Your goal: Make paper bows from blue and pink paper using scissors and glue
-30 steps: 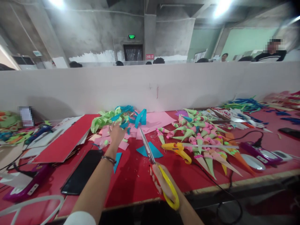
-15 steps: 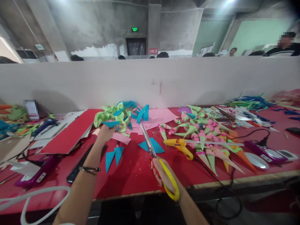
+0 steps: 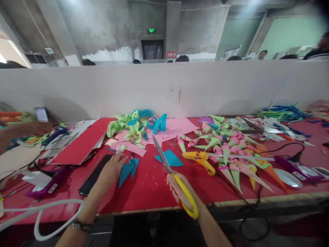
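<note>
My right hand (image 3: 181,190) grips scissors (image 3: 177,181) with yellow handles, the blades pointing away and nearly closed. Behind the blade tips' right side, a blue paper piece (image 3: 172,158) lies flat on the red table. My left hand (image 3: 113,168) is low over the table, fingers stretched toward two pointed blue paper pieces (image 3: 125,174), touching or just above them. A sliver of blue shows just beyond that hand, mostly hidden. Pink paper strips (image 3: 135,149) and crumpled green paper (image 3: 120,125) lie farther back.
A yellow glue gun (image 3: 199,157) rests beside many paper cones (image 3: 226,147) on the right. A black phone (image 3: 96,175) and red board (image 3: 79,144) lie left. Another person's blurred arm (image 3: 25,128) reaches in at far left. A white partition (image 3: 144,89) stands behind.
My left hand came down and nearer, from the crumpled paper to the pointed blue pieces; the blue piece it held no longer shows in its fingers. Another person's arm appeared at left.
</note>
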### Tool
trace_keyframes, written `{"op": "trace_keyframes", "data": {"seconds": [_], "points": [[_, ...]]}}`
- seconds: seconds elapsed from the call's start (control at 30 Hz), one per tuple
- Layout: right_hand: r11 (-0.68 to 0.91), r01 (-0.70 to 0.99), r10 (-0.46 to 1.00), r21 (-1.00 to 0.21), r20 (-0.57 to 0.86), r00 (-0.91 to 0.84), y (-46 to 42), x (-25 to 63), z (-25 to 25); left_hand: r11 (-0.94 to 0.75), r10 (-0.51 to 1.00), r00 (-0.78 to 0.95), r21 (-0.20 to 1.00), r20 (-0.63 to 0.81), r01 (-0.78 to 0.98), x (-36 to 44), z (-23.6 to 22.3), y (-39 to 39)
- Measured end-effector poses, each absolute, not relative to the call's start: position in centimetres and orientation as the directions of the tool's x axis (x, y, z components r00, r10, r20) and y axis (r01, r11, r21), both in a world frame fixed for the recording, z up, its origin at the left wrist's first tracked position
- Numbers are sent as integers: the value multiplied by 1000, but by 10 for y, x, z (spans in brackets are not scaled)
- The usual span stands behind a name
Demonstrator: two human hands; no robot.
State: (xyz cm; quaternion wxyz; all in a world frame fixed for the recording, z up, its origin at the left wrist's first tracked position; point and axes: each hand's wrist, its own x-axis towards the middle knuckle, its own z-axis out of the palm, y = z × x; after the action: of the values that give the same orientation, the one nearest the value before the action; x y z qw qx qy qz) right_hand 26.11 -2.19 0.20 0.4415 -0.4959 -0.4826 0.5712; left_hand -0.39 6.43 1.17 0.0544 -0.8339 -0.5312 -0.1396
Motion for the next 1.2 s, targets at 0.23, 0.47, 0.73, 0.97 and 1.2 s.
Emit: {"op": "trace_keyframes", "data": {"seconds": [0.23,0.47,0.73,0.97,1.2], "points": [[-75,20,988,-997,-77,-130,-25,263,9,-580,799,557,46,228,814,81,4,60],[-5,20,991,-1000,-8,-137,-26,269,16,-640,769,625,178,137,748,132,-26,43],[-29,6,995,-1000,-29,-91,-23,268,27,-523,847,502,98,177,847,103,-13,42],[14,54,994,-998,9,-106,-8,264,31,-529,845,495,179,203,829,97,-10,56],[10,29,996,-1000,7,-92,-9,259,31,-421,905,388,238,176,875,101,-13,59]]}}
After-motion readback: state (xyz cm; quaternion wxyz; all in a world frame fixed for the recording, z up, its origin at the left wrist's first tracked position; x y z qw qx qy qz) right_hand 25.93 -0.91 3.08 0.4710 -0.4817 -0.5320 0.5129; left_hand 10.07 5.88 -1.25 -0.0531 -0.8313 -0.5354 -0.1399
